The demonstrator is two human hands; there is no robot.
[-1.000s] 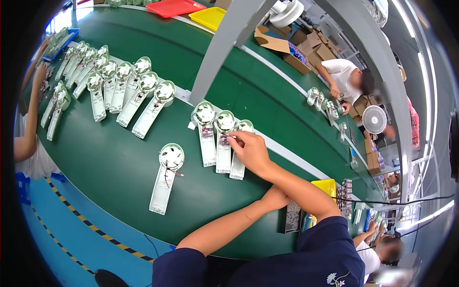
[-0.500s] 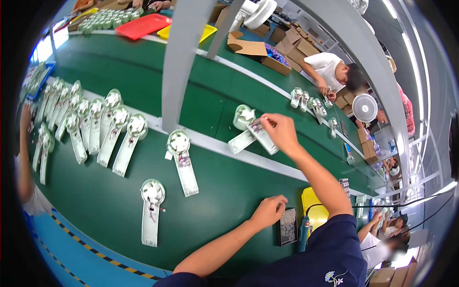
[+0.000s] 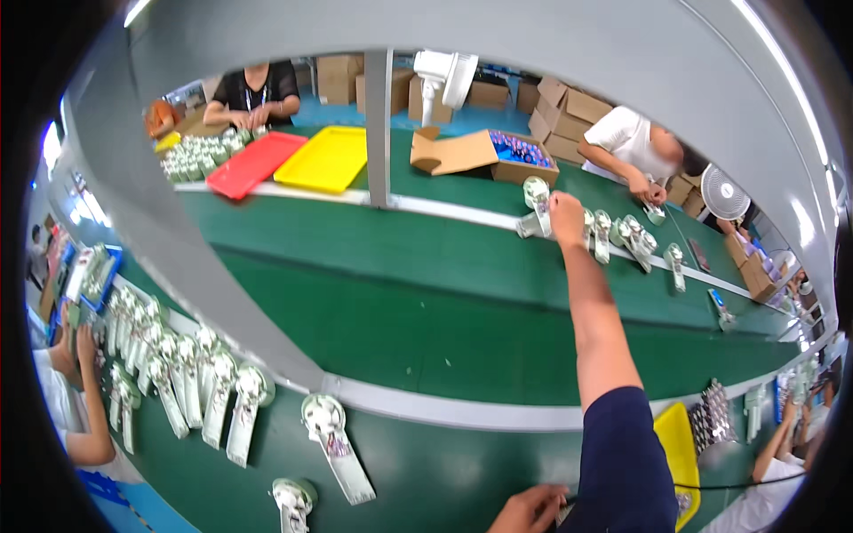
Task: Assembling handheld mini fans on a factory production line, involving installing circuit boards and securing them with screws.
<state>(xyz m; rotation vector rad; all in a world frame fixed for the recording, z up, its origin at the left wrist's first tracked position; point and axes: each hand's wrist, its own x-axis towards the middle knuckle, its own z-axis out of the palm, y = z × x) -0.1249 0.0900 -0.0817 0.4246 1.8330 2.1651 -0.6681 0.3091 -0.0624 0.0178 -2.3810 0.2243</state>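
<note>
My right arm stretches across the green work surface. At its far edge my right hand [image 3: 567, 218] is closed at a handheld fan [image 3: 533, 222], a pale green and white open shell with a round head and wires; the fingers partly hide it. Just right of it, more open fans [image 3: 602, 235] lie along the far rail. My left hand [image 3: 530, 511] is low in the picture with fingers curled; whether anything is in them is hidden. Nearest it on the left lie an open fan [image 3: 338, 444] and another fan [image 3: 293, 502] cut off by the lower edge.
A grey post [image 3: 378, 133] and a long metal rail [image 3: 444, 407] cross the bench. Several fans [image 3: 191, 373] stand in rows at left. Beyond are a red tray [image 3: 253, 167], a yellow tray [image 3: 329, 160] and a carton [image 3: 524, 169]. Co-workers sit opposite and at both sides.
My right hand has moved far forward across the work surface with the fan, to the far rail. The view has tilted up, so my left hand now sits at the lower edge.
</note>
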